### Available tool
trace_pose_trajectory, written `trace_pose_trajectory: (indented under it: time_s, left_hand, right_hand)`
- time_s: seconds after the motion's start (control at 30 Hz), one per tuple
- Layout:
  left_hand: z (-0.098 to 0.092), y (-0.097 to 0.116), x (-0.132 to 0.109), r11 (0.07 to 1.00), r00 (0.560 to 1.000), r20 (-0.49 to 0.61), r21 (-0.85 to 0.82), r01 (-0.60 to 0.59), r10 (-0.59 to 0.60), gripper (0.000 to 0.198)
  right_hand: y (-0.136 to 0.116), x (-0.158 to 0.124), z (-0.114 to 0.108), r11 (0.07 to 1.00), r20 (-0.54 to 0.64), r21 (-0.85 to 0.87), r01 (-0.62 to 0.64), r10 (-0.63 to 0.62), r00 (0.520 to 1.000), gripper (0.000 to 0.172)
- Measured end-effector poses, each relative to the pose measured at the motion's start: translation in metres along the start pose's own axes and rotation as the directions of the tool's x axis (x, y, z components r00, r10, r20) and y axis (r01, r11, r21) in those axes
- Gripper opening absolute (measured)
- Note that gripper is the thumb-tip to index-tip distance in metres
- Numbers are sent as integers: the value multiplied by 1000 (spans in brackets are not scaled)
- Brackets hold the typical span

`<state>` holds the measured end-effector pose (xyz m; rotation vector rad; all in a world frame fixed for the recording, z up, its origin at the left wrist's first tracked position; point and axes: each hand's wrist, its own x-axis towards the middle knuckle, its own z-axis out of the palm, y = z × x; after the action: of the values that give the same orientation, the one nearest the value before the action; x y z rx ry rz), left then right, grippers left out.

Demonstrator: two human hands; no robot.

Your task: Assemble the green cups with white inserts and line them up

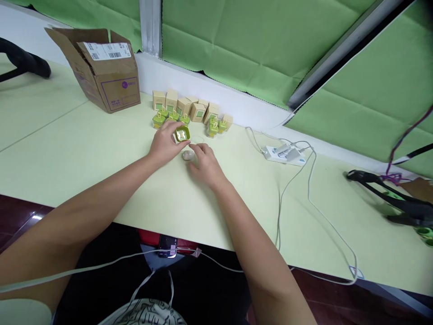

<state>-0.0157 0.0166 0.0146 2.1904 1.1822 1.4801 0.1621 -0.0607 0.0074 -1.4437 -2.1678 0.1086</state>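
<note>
My left hand [167,143] grips a small green square lid-like case [183,133], tilted so its hollow side with a whitish inside shows. Close beside it, my right hand [205,163] has curled fingers, the index fingertip near the left thumb. What those fingers hold, if anything, is too small to make out. A thin pale thread-like loop [199,137] arcs just behind the fingertips. Between the hands on the table lies a small clear rounded piece [188,155]. Behind them stand several small green-topped containers [213,127] with yellowish loops.
Several small kraft boxes [171,100] line the wall. An open cardboard carton [111,76] stands back left. At right are a white power strip [284,155] with cables and a black stand-like object [389,198]. A phone [168,246] lies below the table edge.
</note>
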Motion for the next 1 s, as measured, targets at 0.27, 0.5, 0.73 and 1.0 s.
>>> trace_pose_trajectory:
  time_s: [0.27, 0.5, 0.73, 1.0]
  left_hand:
    - [2, -4, -1, 1000, 1000, -3, 7, 3, -3, 50]
    - [3, -7, 0, 999, 1000, -13, 42, -5, 6, 50]
    - [2, -3, -2, 990, 997, 30, 115, -77, 74, 45]
    - [5, 5, -9, 967, 966, 165, 129, -219, 197, 36]
  right_hand:
    - [4, 3, 8, 996, -15, 74, -58, 59, 998, 32]
    - [16, 9, 3, 783, -4, 555, -280, 338, 941, 38]
    - [13, 14, -7, 371, 136, 864, -339, 478, 868, 51]
    - [8, 14, -11, 439, -17, 869, -227, 485, 875, 62]
